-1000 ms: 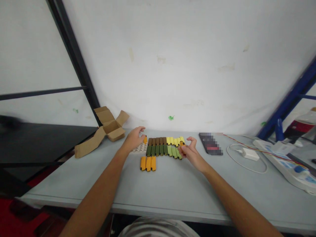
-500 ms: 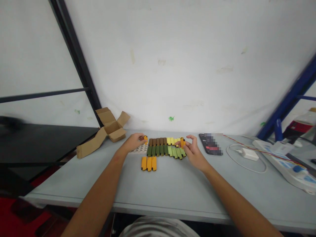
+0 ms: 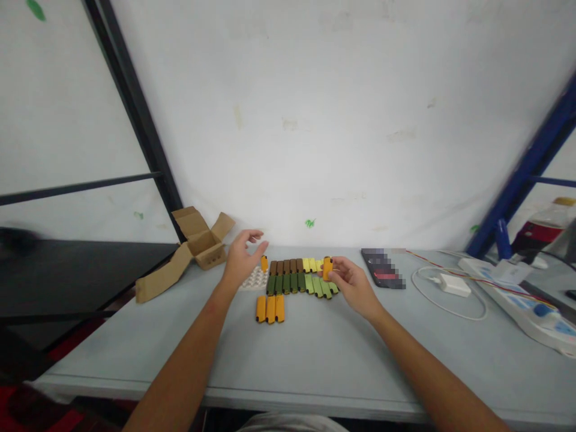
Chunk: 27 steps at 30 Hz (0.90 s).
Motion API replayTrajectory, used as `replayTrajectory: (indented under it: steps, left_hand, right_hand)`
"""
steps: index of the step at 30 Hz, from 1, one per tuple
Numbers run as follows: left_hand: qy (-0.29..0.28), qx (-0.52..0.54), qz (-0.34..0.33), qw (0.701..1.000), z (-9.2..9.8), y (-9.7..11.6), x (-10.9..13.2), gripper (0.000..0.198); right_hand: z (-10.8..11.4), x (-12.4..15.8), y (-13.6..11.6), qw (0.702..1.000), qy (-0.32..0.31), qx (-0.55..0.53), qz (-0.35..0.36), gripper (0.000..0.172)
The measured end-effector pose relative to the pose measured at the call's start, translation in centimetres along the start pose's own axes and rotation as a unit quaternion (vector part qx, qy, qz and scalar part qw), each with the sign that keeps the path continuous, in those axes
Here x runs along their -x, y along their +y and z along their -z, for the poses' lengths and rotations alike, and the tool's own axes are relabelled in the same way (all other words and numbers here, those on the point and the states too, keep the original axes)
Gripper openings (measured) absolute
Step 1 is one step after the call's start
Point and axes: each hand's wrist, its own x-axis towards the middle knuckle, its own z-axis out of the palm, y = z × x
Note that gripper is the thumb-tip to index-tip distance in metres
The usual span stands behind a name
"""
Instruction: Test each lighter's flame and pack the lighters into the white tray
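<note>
My right hand [image 3: 355,283] pinches an orange lighter [image 3: 327,269], a small oblong piece with a black end, held upright over the yellow lighters [image 3: 309,264]. Fingers apart and holding nothing, my left hand [image 3: 243,255] hovers above the white tray with holes [image 3: 255,278]. An upright orange lighter [image 3: 264,263] stands at the tray's back right, just beside that hand. Lying in rows to the right are brown lighters [image 3: 287,266], dark green lighters [image 3: 286,283] and light green lighters [image 3: 318,285]. Three orange lighters [image 3: 270,309] lie side by side nearer me.
An opened cardboard box [image 3: 202,246] sits at the back left. To the right are a phone [image 3: 382,269], a white charger [image 3: 454,285] with its cable, and a power strip [image 3: 517,306]. A bottle [image 3: 544,225] stands behind the blue post [image 3: 522,174].
My left hand has let go of its orange lighter, which now stands at the tray, and has lifted with fingers spread. The right hand still holds its lighter, shifted slightly left.
</note>
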Motion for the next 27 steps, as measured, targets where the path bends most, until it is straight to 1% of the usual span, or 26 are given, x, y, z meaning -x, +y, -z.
replayTrajectory:
  steps: [1, 2, 4, 5, 6, 8, 9, 11, 13, 15, 16, 19, 22, 25, 27]
  left_hand:
    - [-0.046, 0.053, -0.014, 0.997, -0.6, 1.3, 0.4, 0.027]
    - [-0.111, 0.106, -0.024, 0.988, -1.3, 2.6, 1.0, 0.026]
    - [-0.210, 0.185, -0.024, 0.960, -3.0, 4.6, 2.4, 0.032]
    - [-0.241, 0.215, -0.024, 0.946, -3.8, 5.3, 3.1, 0.035]
    - [-0.255, 0.234, -0.028, 0.938, -4.4, 5.8, 3.7, 0.034]
    - [-0.242, 0.237, -0.030, 0.940, -5.2, 6.1, 4.3, 0.030]
    - [-0.239, 0.225, -0.036, 0.944, -5.2, 6.1, 4.4, 0.027]
    - [-0.249, 0.183, -0.051, 0.950, -4.5, 5.6, 3.8, 0.024]
    - [-0.244, 0.130, -0.053, 0.960, -3.1, 4.7, 2.7, 0.020]
    - [-0.168, 0.082, -0.020, 0.982, -1.5, 3.4, 1.5, 0.018]
    - [-0.137, 0.060, -0.001, 0.989, -0.7, 2.6, 0.9, 0.018]
    - [-0.144, -0.019, 0.027, 0.989, 1.1, 0.1, -0.2, 0.022]
    - [-0.171, -0.067, 0.022, 0.983, 1.9, -1.7, -0.4, 0.022]
    - [-0.189, -0.079, 0.021, 0.979, 1.9, -2.4, -0.3, 0.018]
    - [-0.210, -0.085, 0.025, 0.974, 1.8, -2.5, -0.3, 0.017]
  right_hand:
    - [-0.3, -0.1, -0.1, 1.000, 0.004, 0.003, 0.001, 0.027]
    - [-0.7, -0.2, -0.3, 1.000, 0.005, 0.007, 0.003, 0.026]
    - [-1.4, -0.3, -0.6, 1.000, -0.003, 0.018, 0.012, 0.023]
    - [-1.9, -0.3, -0.7, 0.999, -0.009, 0.026, 0.019, 0.022]
    - [-2.3, -0.3, -0.7, 0.999, -0.014, 0.035, 0.025, 0.021]
    - [-3.0, -0.2, -0.7, 0.998, -0.018, 0.047, 0.026, 0.020]
    - [-3.2, -0.1, -0.7, 0.998, -0.017, 0.051, 0.023, 0.020]
    - [-3.5, 0.0, -0.5, 0.997, -0.011, 0.068, 0.020, 0.020]
    - [-3.3, 0.0, -0.3, 0.994, 0.001, 0.107, 0.030, 0.020]
    - [-2.4, -0.2, 0.0, 0.988, 0.019, 0.146, 0.036, 0.021]
    - [-1.6, -0.3, 0.1, 0.987, 0.028, 0.156, 0.033, 0.021]
    - [1.0, -0.9, 0.7, 0.985, 0.069, 0.156, 0.011, 0.026]
    - [3.1, -1.2, 1.0, 0.978, 0.097, 0.185, 0.007, 0.029]
    - [3.9, -1.2, 0.9, 0.968, 0.106, 0.226, 0.010, 0.028]
    - [3.9, -1.1, 0.7, 0.964, 0.092, 0.248, 0.018, 0.026]
